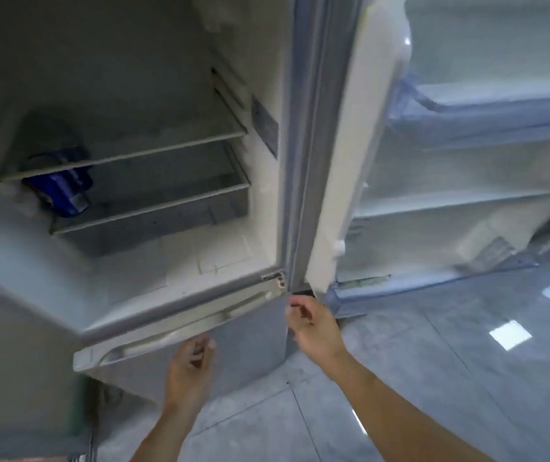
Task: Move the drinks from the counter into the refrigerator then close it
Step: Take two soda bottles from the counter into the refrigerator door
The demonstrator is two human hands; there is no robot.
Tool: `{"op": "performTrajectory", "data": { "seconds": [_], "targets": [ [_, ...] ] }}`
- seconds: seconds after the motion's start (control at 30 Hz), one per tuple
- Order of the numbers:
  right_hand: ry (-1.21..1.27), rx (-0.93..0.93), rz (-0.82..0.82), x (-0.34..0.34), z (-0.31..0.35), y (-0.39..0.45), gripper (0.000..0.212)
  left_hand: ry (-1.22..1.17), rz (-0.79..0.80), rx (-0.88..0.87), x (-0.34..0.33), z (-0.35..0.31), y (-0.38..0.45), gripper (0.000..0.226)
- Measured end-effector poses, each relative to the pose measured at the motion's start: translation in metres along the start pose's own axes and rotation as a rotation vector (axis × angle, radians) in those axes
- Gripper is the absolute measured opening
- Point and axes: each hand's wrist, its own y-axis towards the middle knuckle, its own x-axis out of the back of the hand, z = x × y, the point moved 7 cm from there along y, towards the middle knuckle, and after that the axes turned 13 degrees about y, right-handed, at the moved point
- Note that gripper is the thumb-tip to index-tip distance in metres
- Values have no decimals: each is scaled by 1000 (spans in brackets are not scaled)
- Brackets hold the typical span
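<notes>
The refrigerator (180, 295) stands wide open in front of me, its door (340, 161) swung out to the right. A blue drink (63, 191) lies on the lower glass shelf at the back left, partly hidden by the shelf above. My left hand (190, 368) hovers in front of the lower compartment's grey front, fingers loosely curled and holding nothing. Near the door's bottom hinge corner, my right hand (313, 325) is also empty with loosely curled fingers. The picture is blurred by motion.
The door's inside carries translucent blue-edged racks (487, 118). A closed lower drawer front with a white handle strip (173, 335) sits below the open compartment. Glossy grey floor tiles (467, 361) spread to the right. A grey surface fills the left edge.
</notes>
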Motion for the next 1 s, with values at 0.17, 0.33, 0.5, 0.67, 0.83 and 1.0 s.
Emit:
{"op": "performTrajectory", "data": {
  "seconds": [0.17, 0.33, 0.5, 0.67, 0.83, 1.0],
  "targets": [
    [52, -159, -283, 154, -78, -80, 14, 8, 250, 189, -86, 34, -75, 8],
    [130, -409, -592, 274, -160, -192, 29, 113, 520, 377, -130, 71, -137, 16],
    [215, -616, -782, 325, -222, -293, 35, 516, 579, 201, -129, 84, -153, 16],
    [285, -744, -971, 333, -246, -382, 32, 772, 706, 61, -141, 85, -154, 24],
    [332, -874, -1136, 314, -268, -461, 25, 852, 798, 106, -170, 87, -139, 14],
    [420, -1033, -1230, 291, -298, -523, 22, 855, 877, 192, -239, 62, -139, 12]
  ]
}}
